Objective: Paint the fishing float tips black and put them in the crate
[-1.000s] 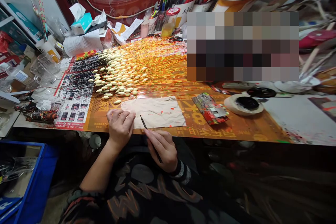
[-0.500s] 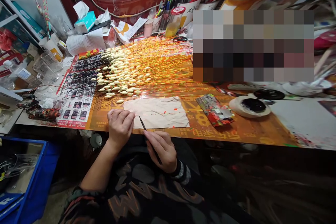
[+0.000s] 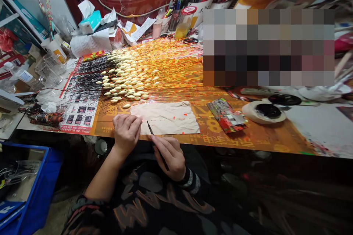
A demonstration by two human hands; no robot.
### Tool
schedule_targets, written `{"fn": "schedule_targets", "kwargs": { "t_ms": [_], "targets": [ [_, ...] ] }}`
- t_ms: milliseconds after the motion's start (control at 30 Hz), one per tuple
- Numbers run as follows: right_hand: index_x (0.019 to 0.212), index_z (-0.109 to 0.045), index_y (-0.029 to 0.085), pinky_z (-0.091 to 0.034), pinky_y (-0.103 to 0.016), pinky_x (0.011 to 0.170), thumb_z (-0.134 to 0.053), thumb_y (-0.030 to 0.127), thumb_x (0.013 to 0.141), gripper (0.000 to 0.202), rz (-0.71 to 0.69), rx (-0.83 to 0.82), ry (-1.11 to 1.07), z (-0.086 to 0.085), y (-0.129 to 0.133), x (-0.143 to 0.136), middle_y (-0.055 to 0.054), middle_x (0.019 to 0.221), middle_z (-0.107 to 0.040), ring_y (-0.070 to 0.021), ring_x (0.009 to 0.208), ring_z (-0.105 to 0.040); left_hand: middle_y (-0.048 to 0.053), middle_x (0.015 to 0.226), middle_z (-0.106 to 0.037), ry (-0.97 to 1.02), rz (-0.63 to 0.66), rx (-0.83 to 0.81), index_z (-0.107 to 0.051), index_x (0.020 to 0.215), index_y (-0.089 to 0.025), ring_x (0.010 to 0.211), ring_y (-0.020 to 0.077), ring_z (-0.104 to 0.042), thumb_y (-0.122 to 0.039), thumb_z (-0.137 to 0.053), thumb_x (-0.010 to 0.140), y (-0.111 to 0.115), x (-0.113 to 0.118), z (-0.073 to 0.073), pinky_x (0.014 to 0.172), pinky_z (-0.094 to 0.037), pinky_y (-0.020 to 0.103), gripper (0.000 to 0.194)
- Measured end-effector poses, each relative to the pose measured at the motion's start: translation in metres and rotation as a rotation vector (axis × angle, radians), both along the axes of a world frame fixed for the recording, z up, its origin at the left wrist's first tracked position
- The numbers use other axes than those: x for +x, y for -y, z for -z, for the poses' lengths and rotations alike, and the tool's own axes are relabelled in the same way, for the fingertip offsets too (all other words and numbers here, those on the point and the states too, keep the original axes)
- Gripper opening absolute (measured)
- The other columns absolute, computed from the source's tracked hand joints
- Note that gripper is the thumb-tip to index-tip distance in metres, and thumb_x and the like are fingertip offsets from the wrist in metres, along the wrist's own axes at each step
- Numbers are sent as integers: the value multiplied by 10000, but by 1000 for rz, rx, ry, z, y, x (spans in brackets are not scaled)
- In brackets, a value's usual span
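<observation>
My left hand is closed in a pinch on a fishing float, whose thin red-marked tip runs right over a white cloth; the float's body is hidden behind my fingers. In my right hand is a slim dark paintbrush, held like a pen, its tip close to the float's thin tip. Whether the brush touches it I cannot tell. Small red spots mark the cloth. Behind both hands lie many fishing floats with cream bodies, black stems and orange-yellow tips.
Right of the cloth lie a paint-smeared palette and a pale tub of black paint. Glass mugs, a tissue box and a red-lidded jar stand at the back. A blue crate sits lower left. A pixelated patch hides the back right.
The whole view shifts very slightly. Both hands keep nearly the same place and grip; the brush tip appears a touch higher and steeper.
</observation>
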State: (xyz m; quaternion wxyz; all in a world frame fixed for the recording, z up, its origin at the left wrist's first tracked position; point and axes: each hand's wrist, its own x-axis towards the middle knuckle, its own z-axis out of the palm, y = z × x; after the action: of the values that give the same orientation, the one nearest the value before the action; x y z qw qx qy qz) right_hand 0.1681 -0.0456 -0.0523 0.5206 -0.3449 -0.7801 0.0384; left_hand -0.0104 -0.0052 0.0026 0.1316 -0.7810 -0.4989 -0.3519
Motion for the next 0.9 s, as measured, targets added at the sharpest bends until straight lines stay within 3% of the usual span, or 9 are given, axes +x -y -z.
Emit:
{"fn": "schedule_targets", "kwargs": {
  "t_ms": [300, 900],
  "targets": [
    [1486, -396, 190, -546, -385, 785, -566, 23, 877, 655, -57, 14, -12, -3, 0, -3, -126, 1142, -689, -235, 960, -626, 61, 1012, -720, 2, -13, 27, -676, 1066, -211, 975, 200, -617, -198, -590, 918, 1, -3, 1, 955, -383, 406, 171],
    [1484, -402, 210, -545, -404, 792, -555, 39, 887, 639, -38, -6, 5, 0, 1, -7, -123, 1162, -686, -245, 963, -645, 65, 1030, -720, 21, -24, 4, -676, 1092, -227, 989, 201, -627, -209, -587, 921, 3, -6, 3, 968, -387, 414, 193]
  ]
}}
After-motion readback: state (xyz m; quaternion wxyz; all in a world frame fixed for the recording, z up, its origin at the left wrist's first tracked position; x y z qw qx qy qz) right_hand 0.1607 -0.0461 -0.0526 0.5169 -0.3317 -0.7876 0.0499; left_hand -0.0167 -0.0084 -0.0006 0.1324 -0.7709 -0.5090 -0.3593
